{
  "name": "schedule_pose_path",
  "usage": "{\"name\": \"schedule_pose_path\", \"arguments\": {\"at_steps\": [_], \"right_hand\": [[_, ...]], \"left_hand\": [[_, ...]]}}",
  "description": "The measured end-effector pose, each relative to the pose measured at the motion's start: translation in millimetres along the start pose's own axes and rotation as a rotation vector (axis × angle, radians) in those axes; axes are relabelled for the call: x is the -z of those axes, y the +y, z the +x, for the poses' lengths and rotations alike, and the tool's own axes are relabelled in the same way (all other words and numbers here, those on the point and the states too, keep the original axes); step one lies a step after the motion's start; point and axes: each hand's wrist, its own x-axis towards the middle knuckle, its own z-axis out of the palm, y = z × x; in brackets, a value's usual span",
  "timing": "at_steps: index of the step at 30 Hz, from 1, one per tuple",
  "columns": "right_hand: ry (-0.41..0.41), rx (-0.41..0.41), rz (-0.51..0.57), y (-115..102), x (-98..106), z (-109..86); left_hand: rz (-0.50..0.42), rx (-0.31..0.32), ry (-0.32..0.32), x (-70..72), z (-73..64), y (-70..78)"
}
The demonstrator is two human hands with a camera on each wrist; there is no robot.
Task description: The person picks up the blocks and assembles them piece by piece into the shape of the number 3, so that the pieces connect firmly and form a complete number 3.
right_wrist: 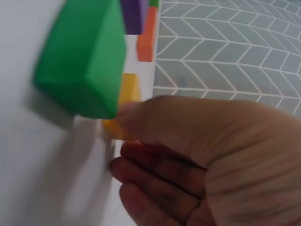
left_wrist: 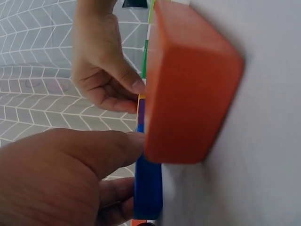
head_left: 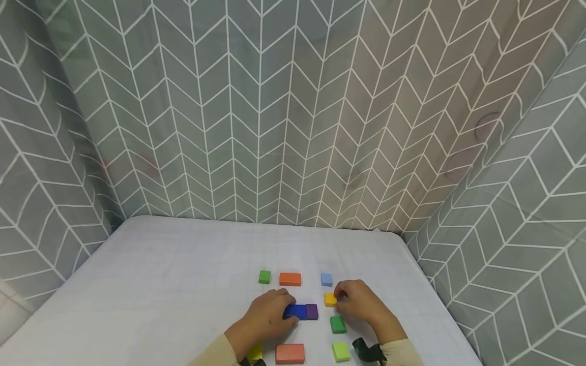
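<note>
My left hand (head_left: 267, 316) grips a long blue block (head_left: 296, 311) by its left end, thumb on the near side and fingers on the far side. Flush against that block's right end lies a small purple block (head_left: 312, 311). My right hand (head_left: 363, 305) pinches a small yellow-orange block (head_left: 329, 300) at its right side. In the right wrist view the thumb overlaps this yellow-orange block (right_wrist: 129, 87), and the other fingers curl below it. A green block (head_left: 338, 325) lies just nearer than it, looming large in the right wrist view.
Farther back are a green cube (head_left: 264, 277), an orange block (head_left: 290, 279) and a light blue block (head_left: 326, 279). Nearer are a salmon-orange block (head_left: 290, 354), a lime block (head_left: 341, 352) and a yellow block (head_left: 255, 353) by the left wrist. Patterned curtains (head_left: 274, 127) surround the white-covered table (head_left: 183, 264).
</note>
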Motion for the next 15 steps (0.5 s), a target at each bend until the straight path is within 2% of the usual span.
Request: {"name": "schedule_pose_path", "arguments": {"at_steps": [9,15], "right_hand": [[-0.020,0.069,-0.032,-8.9,4.9,2.4],[-0.027,0.065,-0.053,-17.5,1.3,2.8]], "left_hand": [[0.004,0.011,0.007,-0.5,-0.6,2.0],[-0.012,0.026,0.005,-1.0,-0.9,3.6]]}}
